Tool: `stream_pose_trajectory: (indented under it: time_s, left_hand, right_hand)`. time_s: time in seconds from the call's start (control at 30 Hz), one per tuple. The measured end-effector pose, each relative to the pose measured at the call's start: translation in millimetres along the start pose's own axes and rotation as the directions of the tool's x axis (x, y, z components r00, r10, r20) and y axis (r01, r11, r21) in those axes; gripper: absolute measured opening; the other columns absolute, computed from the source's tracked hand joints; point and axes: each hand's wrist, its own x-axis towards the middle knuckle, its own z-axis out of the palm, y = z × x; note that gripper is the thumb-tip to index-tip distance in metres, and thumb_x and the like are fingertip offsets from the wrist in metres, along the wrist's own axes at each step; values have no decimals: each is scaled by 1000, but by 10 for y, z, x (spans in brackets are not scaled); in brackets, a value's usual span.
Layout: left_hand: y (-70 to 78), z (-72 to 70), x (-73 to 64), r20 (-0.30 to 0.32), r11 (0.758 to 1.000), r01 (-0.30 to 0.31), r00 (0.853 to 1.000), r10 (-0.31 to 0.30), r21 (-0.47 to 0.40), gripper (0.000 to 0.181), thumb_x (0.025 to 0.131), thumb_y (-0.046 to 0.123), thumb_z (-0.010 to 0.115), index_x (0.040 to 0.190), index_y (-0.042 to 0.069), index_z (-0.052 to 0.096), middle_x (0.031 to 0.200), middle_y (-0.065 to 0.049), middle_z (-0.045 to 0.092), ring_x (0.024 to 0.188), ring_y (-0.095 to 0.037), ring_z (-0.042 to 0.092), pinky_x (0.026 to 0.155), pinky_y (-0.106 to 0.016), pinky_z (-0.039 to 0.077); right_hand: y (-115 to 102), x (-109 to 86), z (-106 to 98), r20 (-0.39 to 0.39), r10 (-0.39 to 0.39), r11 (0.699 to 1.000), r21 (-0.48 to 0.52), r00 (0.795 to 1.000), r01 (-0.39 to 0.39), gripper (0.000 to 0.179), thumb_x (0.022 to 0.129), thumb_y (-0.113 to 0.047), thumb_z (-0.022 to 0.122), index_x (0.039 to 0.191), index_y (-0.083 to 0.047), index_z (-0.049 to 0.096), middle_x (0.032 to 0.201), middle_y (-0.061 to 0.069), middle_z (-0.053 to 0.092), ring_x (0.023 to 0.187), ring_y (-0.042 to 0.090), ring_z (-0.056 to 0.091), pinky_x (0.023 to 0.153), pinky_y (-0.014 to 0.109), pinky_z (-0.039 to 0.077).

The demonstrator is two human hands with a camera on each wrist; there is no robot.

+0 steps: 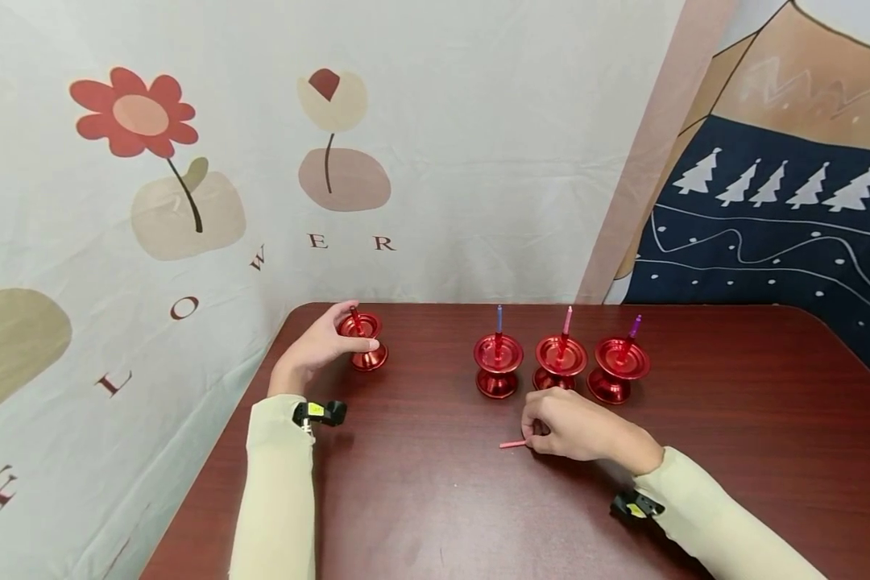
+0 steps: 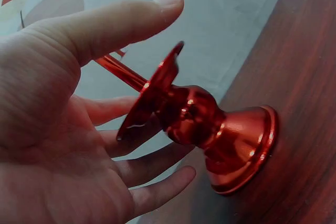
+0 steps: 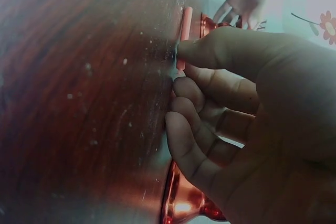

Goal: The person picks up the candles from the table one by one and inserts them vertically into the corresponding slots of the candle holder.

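My left hand is around a shiny red metal candle holder at the table's far left. In the left wrist view the thumb stands apart from the dish, and the loosely extended fingers lie behind the holder. A narrow red tube rises from its dish. Low over the table's middle, my right hand pinches a thin pink candle between thumb and fingers. The right wrist view shows this candle close along the tabletop, with the other fingers curled beside it.
Three more red holders stand in a row beyond my right hand, bearing a blue candle, a pink candle and a purple candle. The dark red-brown table ends at a printed fabric backdrop.
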Motion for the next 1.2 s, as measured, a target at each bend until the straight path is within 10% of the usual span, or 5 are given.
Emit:
stream_pose_trajectory:
  time_s: [0.57,1.2]
  left_hand:
    - [-21,134,53,77,992,-41,997,32,116,81,94,18,85,162,0,42,150,-26,59,137,-40,56,118,-52,47]
    - [109,405,88,311,982,-150,944,108,112,73,88,12,91,152,10,56,132,-12,69,123,-29,64,106,-40,53]
  right_hand:
    - [31,17,-44,-171,-11,1000,5,985,12,21,88,-2,80,87,-21,73,79,-18,59,70,5,55,61,24,49]
    - [24,64,12,-269,-13,993,112,963,44,21,86,1,82,85,-19,74,75,-19,60,69,0,58,62,23,52]
